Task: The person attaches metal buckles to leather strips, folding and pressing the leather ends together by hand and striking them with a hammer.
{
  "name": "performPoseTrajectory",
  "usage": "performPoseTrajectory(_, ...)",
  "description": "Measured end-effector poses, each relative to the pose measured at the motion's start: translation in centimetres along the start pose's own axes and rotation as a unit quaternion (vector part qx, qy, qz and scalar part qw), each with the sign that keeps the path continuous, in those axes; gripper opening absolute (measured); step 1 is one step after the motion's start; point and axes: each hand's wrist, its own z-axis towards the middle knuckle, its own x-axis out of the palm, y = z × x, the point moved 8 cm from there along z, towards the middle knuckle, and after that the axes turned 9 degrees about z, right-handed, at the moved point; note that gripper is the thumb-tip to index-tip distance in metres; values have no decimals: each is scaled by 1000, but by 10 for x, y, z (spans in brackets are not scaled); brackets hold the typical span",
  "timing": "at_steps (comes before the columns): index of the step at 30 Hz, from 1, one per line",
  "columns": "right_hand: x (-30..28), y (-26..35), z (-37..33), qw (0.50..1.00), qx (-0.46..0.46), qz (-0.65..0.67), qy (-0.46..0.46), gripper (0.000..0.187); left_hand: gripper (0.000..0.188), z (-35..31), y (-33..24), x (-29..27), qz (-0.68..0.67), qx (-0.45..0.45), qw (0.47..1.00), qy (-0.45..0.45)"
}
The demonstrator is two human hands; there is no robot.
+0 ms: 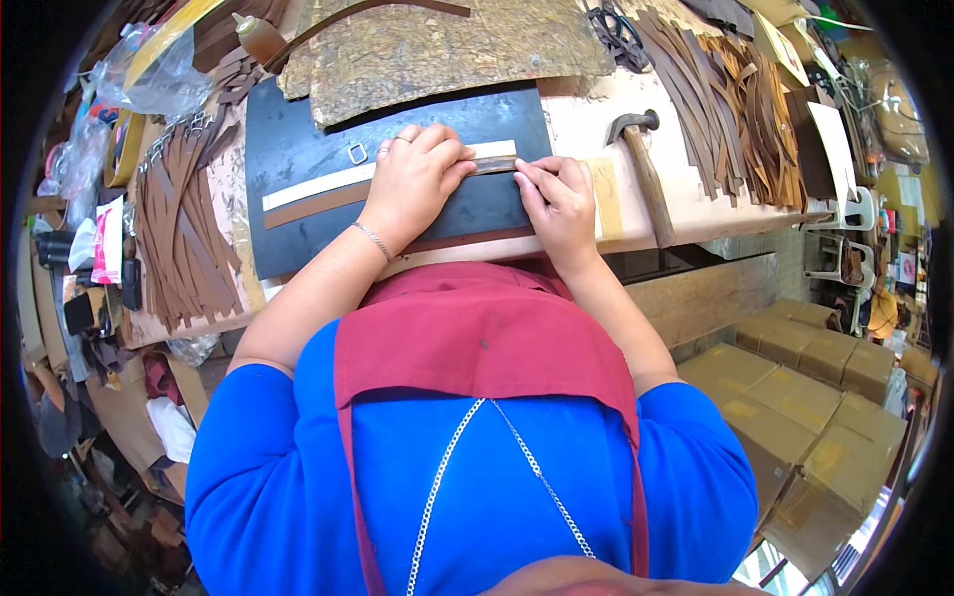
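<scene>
A long brown leather strip [320, 207] lies across a black board [298, 129], with a white strip [316, 186] along its far edge. My left hand [419, 179] rests over the middle of both, its thumb and fingers pinched at the leather strip. At the right end, the thumb and fingertips of my right hand [558, 199] grip the tip of the leather strip, where a darker, shiny stretch shows between the hands. A rectangular metal ring [358, 154] lies on the board just left of my left hand. My palm and fingers hide the strips' middle.
A wooden-handled hammer [648, 179] lies right of the board. Brown strap bundles sit at left [184, 219] and right [706, 109]. A rough, worn slab [447, 55] overlaps the board's far edge. Behind it stands a squeeze bottle [260, 40]. Cardboard boxes [795, 417] are stacked at lower right.
</scene>
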Motion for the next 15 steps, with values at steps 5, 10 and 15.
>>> performPoseTrajectory(5,0,2,2,1000,-16,6,3,18,14,0,2,0,-17,2,1000,-2)
performPoseTrajectory(10,1,2,2,1000,-16,0,12,18,14,1,1,0,-10,-3,1000,11)
performPoseTrajectory(15,2,1,3,1000,-12,-2,7,17,13,-1,-4,2,26,9,1000,4)
